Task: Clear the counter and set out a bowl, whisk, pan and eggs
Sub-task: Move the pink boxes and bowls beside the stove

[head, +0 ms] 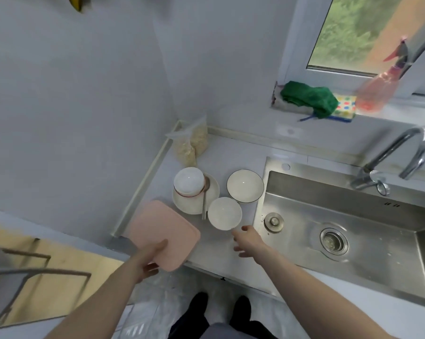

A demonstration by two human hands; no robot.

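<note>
My left hand (152,258) grips the near corner of a pink cutting board (162,233) that lies at the counter's front left. Just short of a small white bowl (224,213), my right hand (247,241) hovers with its fingers apart and holds nothing. A larger white bowl with a dark rim (245,185) stands behind the small one. To their left, a stack of bowls (189,182) rests on a white plate (212,192), with a spoon (205,199) leaning across the plate's rim. No whisk, pan or eggs are in view.
A bag of oats (192,143) leans in the back corner. The steel sink (353,236) and faucet (400,157) fill the right side. A green cloth (309,97), a sponge (345,107) and a pink spray bottle (378,89) sit on the windowsill. A chair (15,272) stands at left.
</note>
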